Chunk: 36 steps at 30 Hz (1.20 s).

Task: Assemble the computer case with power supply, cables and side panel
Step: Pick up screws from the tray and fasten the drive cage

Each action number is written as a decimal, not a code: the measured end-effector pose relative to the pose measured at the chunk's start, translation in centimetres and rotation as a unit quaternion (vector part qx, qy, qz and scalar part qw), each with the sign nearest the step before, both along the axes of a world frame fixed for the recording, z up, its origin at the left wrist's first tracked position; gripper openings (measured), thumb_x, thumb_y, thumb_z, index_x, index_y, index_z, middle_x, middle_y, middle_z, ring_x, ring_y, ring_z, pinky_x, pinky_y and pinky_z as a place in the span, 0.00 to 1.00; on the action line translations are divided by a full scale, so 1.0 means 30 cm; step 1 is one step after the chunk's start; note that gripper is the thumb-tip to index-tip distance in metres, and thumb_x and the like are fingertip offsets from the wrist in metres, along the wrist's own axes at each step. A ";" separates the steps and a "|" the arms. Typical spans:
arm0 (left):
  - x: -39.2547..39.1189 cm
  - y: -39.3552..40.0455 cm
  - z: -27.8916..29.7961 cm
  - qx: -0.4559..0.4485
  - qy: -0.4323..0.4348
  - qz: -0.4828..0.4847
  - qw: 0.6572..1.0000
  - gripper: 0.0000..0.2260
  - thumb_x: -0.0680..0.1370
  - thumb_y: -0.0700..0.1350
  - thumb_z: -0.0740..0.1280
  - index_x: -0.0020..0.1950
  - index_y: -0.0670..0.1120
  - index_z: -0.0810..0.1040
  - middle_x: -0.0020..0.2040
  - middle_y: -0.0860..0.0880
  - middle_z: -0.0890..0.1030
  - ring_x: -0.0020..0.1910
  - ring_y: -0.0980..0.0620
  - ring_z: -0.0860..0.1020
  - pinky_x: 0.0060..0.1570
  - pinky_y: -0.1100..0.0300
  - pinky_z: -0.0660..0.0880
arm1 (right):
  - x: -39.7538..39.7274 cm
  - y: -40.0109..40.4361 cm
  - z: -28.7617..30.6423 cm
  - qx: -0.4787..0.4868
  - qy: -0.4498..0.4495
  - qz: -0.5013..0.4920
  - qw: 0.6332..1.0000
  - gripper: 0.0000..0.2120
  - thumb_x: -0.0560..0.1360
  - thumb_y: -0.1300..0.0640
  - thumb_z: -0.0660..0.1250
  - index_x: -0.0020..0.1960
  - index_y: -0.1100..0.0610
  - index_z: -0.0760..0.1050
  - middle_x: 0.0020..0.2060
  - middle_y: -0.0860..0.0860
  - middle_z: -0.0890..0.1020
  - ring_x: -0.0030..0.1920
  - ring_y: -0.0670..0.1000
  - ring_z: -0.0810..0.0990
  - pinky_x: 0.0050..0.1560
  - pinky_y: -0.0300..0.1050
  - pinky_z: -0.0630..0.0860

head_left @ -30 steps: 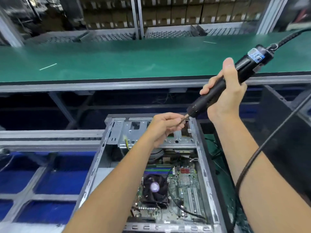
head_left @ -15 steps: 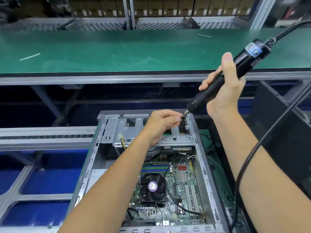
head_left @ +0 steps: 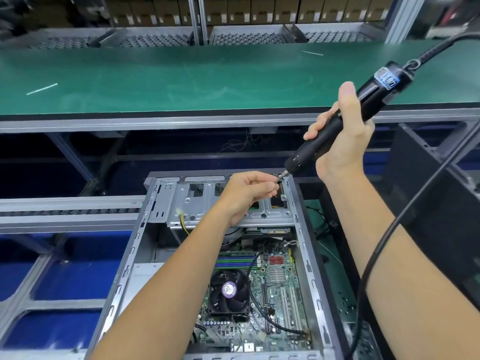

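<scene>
The right hand (head_left: 342, 141) is wrapped round the black electric screwdriver (head_left: 337, 126), its grip clamped on the barrel, while the left hand (head_left: 249, 193) pinches something tiny, probably a screw though too small to tell, right at the driver's bit. Just below both grips sits the open computer case (head_left: 155, 229), a stiff, sharp-edged sheet-metal box, fairly heavy I judge. It is best held by its outer frame, never by the fragile motherboard (head_left: 275, 281) nearer the person.

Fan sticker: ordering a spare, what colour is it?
Purple, on the black fan, head view.
</scene>
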State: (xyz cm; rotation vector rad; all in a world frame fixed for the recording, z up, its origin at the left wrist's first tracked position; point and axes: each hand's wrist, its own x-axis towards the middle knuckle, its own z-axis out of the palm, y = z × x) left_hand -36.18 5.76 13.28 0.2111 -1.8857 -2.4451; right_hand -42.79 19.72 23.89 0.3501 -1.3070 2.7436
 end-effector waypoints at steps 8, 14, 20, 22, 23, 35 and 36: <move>-0.015 0.008 -0.011 -0.041 0.003 0.017 0.999 0.09 0.72 0.33 0.72 0.43 0.47 0.85 0.42 0.44 0.85 0.44 0.49 0.84 0.47 0.62 0.78 | -0.013 -0.010 -0.023 0.030 0.003 0.005 1.000 0.17 0.70 0.48 0.73 0.38 0.58 0.68 0.26 0.54 0.72 0.23 0.53 0.70 0.28 0.44 0.71; -0.025 0.022 -0.029 -0.053 0.002 -0.001 0.999 0.09 0.74 0.30 0.68 0.47 0.43 0.81 0.40 0.46 0.85 0.39 0.52 0.83 0.43 0.64 0.78 | -0.028 -0.020 -0.033 0.045 0.002 0.010 0.999 0.17 0.72 0.50 0.72 0.41 0.59 0.67 0.25 0.53 0.73 0.22 0.52 0.70 0.28 0.44 0.71; -0.033 0.048 -0.029 -0.089 0.011 -0.008 0.996 0.11 0.75 0.30 0.67 0.47 0.44 0.82 0.38 0.48 0.85 0.37 0.55 0.81 0.42 0.65 0.78 | -0.041 -0.017 -0.041 0.056 -0.009 0.001 0.998 0.15 0.72 0.51 0.72 0.42 0.58 0.69 0.24 0.52 0.73 0.21 0.51 0.70 0.27 0.44 0.70; -0.038 0.051 -0.028 -0.105 0.007 -0.005 0.994 0.11 0.75 0.30 0.68 0.45 0.46 0.82 0.39 0.49 0.85 0.38 0.55 0.81 0.42 0.65 0.77 | -0.044 -0.008 -0.042 0.053 -0.008 -0.002 0.999 0.14 0.72 0.51 0.73 0.42 0.58 0.69 0.24 0.51 0.73 0.21 0.51 0.70 0.26 0.44 0.71; -0.041 0.050 -0.029 -0.118 0.003 -0.004 0.993 0.11 0.75 0.31 0.68 0.45 0.46 0.82 0.39 0.50 0.85 0.38 0.55 0.81 0.42 0.65 0.77 | -0.046 -0.003 -0.042 0.050 -0.009 -0.002 0.999 0.14 0.72 0.51 0.73 0.42 0.57 0.69 0.24 0.51 0.73 0.21 0.51 0.70 0.27 0.44 0.71; -0.040 0.043 -0.029 -0.143 0.007 0.008 0.990 0.17 0.73 0.32 0.70 0.40 0.56 0.86 0.41 0.50 0.86 0.43 0.54 0.83 0.45 0.65 0.78 | -0.060 0.010 -0.054 0.045 -0.014 0.008 0.999 0.15 0.72 0.50 0.73 0.41 0.58 0.70 0.24 0.51 0.74 0.21 0.50 0.71 0.26 0.43 0.72; -0.042 0.041 -0.030 -0.166 0.009 0.010 0.986 0.17 0.73 0.33 0.71 0.40 0.57 0.86 0.41 0.51 0.85 0.43 0.54 0.83 0.46 0.63 0.78 | -0.060 0.009 -0.056 0.049 -0.014 0.009 0.999 0.14 0.72 0.50 0.73 0.40 0.57 0.71 0.24 0.51 0.74 0.21 0.50 0.71 0.26 0.43 0.72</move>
